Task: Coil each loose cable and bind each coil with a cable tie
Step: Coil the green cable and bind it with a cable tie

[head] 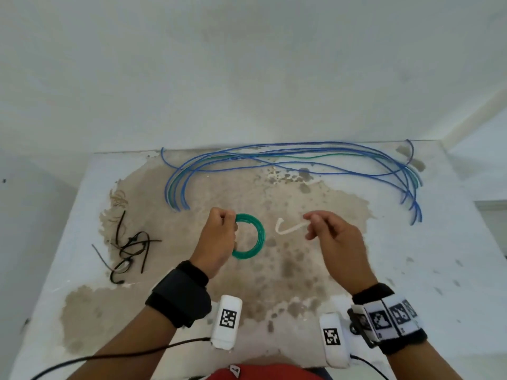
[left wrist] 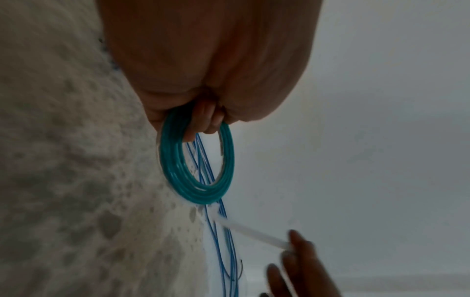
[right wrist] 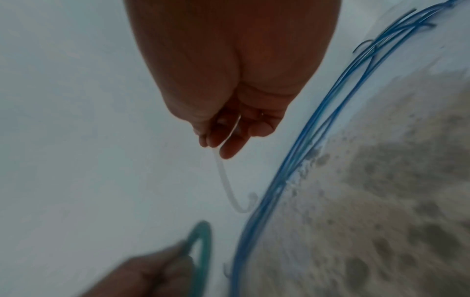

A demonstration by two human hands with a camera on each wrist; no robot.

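Green coil (head: 248, 237) gripped in left hand (head: 216, 239), white cable tie (head: 288, 228) pinched by raised right hand (head: 333, 238)

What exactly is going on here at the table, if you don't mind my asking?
A person is bundling cables. The left hand grips a green coil already wound into a ring, held above the table. The right hand pinches a white cable tie beside the coil; it is not yet around it. Loose blue cables lie along the far edge, and black cable ties sit to the left.
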